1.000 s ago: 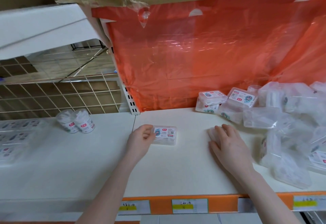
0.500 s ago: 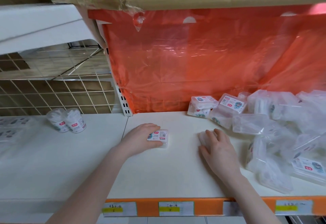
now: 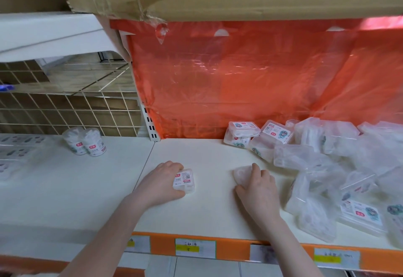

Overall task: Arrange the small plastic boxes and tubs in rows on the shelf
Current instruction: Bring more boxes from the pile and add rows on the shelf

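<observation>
At frame centre, the left hand (image 3: 162, 182) grips a small labelled box (image 3: 184, 181) on the white shelf (image 3: 213, 207). To its right, the right hand (image 3: 259, 186) curls over a clear tub (image 3: 242, 173), beside the heap of boxes (image 3: 327, 163).

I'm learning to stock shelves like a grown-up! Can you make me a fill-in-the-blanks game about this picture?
1. The left hand holds a small labelled box on the ____ shelf.
2. Two round tubs stand side by side, to the ____ of both hands.
3. The sheet behind the shelf is coloured ____.
4. The right hand rests on a ____ plastic box.

Missing words: white; left; orange; clear
</observation>
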Action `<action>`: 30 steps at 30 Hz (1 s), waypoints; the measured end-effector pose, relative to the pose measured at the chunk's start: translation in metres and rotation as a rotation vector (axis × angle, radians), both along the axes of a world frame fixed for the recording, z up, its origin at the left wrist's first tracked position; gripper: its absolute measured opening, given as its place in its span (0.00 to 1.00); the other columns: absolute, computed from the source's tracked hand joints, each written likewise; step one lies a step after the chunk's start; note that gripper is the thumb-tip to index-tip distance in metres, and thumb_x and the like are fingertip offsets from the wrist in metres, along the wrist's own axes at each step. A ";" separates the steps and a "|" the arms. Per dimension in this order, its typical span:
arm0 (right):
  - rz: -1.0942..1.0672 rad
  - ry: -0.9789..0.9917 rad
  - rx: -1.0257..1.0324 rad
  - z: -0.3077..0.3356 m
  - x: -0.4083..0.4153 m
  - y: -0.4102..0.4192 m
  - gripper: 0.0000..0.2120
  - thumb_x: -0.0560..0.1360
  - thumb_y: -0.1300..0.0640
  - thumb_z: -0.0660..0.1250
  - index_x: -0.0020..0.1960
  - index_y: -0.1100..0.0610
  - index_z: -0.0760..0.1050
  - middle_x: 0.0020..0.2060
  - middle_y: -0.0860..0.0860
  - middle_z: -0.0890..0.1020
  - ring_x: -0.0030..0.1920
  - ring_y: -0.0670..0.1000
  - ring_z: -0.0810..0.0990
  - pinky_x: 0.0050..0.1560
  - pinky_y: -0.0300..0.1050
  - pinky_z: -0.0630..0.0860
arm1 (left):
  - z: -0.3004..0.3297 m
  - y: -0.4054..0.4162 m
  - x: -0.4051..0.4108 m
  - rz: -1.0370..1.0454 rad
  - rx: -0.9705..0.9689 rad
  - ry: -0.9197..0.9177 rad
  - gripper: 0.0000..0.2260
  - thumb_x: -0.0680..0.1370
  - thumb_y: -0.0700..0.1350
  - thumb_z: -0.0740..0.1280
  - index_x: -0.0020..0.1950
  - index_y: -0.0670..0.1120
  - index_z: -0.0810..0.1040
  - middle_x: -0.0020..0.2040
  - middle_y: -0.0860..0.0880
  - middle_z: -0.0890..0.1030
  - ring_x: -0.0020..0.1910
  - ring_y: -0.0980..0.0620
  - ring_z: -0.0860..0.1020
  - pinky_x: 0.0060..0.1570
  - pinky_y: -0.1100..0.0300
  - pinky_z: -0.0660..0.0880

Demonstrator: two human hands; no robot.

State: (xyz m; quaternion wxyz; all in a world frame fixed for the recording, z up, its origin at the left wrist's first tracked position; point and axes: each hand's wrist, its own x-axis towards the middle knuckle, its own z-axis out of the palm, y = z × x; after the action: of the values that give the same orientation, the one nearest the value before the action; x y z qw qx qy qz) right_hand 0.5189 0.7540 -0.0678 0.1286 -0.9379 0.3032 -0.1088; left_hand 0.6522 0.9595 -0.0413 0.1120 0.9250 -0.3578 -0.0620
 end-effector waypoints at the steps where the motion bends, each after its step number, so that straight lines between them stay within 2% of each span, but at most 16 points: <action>1: 0.011 -0.001 0.003 0.000 -0.001 -0.001 0.32 0.72 0.48 0.61 0.71 0.58 0.56 0.58 0.54 0.71 0.59 0.56 0.69 0.57 0.45 0.64 | 0.000 0.004 -0.004 0.022 -0.005 -0.004 0.23 0.70 0.54 0.68 0.63 0.52 0.69 0.57 0.54 0.71 0.58 0.53 0.69 0.56 0.58 0.70; 4: 0.090 -0.038 0.064 0.002 0.000 0.000 0.33 0.70 0.50 0.64 0.70 0.59 0.57 0.59 0.55 0.71 0.59 0.56 0.69 0.57 0.45 0.64 | 0.003 0.020 -0.014 0.090 -0.022 -0.017 0.26 0.71 0.54 0.69 0.67 0.52 0.67 0.60 0.53 0.71 0.59 0.54 0.69 0.58 0.58 0.69; 9: 0.256 -0.118 0.113 0.004 0.005 0.022 0.23 0.68 0.52 0.66 0.60 0.58 0.67 0.54 0.54 0.73 0.56 0.56 0.69 0.53 0.45 0.64 | 0.010 0.053 -0.030 0.191 -0.035 -0.036 0.28 0.71 0.54 0.70 0.69 0.50 0.67 0.62 0.52 0.71 0.60 0.53 0.69 0.57 0.59 0.68; 14: 0.386 -0.190 0.118 0.011 0.010 0.063 0.23 0.69 0.51 0.66 0.62 0.56 0.68 0.54 0.51 0.73 0.56 0.54 0.69 0.51 0.44 0.65 | 0.013 0.096 -0.042 0.251 -0.056 -0.046 0.28 0.71 0.53 0.70 0.69 0.50 0.68 0.60 0.51 0.72 0.58 0.52 0.71 0.54 0.61 0.67; 18: 0.489 -0.194 0.084 0.021 0.017 0.100 0.21 0.70 0.50 0.66 0.60 0.56 0.69 0.52 0.51 0.74 0.55 0.54 0.70 0.50 0.44 0.65 | 0.016 0.142 -0.046 0.306 -0.093 -0.052 0.30 0.70 0.54 0.71 0.70 0.49 0.67 0.62 0.50 0.72 0.59 0.52 0.71 0.57 0.60 0.67; 23: 0.562 -0.190 0.072 0.031 0.031 0.170 0.18 0.69 0.52 0.67 0.56 0.56 0.69 0.50 0.52 0.75 0.53 0.55 0.71 0.47 0.44 0.64 | 0.025 0.218 -0.047 0.334 -0.152 -0.082 0.26 0.70 0.54 0.71 0.66 0.49 0.71 0.56 0.51 0.74 0.54 0.52 0.72 0.54 0.58 0.70; 26: 0.583 -0.190 0.106 0.034 0.043 0.227 0.22 0.69 0.52 0.68 0.60 0.57 0.69 0.52 0.53 0.75 0.56 0.56 0.71 0.48 0.44 0.64 | 0.029 0.275 -0.045 0.332 -0.162 -0.098 0.22 0.70 0.55 0.71 0.61 0.49 0.73 0.52 0.51 0.74 0.52 0.53 0.72 0.51 0.58 0.70; 30: 0.621 -0.195 0.152 0.033 0.059 0.310 0.23 0.69 0.51 0.69 0.61 0.58 0.70 0.52 0.55 0.75 0.56 0.57 0.72 0.51 0.45 0.66 | 0.032 0.358 -0.039 0.344 -0.133 -0.110 0.24 0.70 0.58 0.70 0.62 0.49 0.73 0.54 0.51 0.73 0.54 0.53 0.71 0.55 0.55 0.71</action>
State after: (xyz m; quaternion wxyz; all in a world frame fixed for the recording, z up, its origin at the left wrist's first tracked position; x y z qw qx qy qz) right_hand 0.5780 1.0638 -0.0347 0.2538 -0.9584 -0.0036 -0.1308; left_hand 0.6136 1.3171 -0.0088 0.1621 0.9651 -0.2032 0.0326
